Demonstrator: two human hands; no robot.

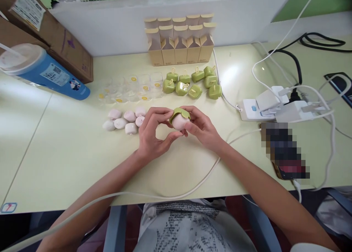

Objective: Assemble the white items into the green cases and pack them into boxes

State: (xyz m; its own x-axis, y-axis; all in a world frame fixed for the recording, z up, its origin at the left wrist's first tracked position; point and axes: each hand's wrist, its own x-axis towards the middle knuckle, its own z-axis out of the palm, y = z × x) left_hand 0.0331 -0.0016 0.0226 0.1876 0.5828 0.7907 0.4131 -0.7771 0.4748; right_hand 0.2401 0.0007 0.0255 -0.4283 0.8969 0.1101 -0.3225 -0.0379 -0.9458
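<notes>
Both hands meet over the table around a pale pink egg-shaped piece with a green cover over its top. My right hand grips the pink piece, thumb against its lower right side. The fingers of my left hand are pinched at the cover's left edge, and its thumb reaches just below the piece. Several similar pink pieces lie in a cluster left of my left hand, partly hidden by it. Behind my hands stand several glossy green cases with pale yellow loops.
Clear plastic containers with yellow stickers stand left of the green cases. Open cardboard boxes line the wall. A blue cup and a large carton are at left. A power strip, phone and white cable lie around my right arm.
</notes>
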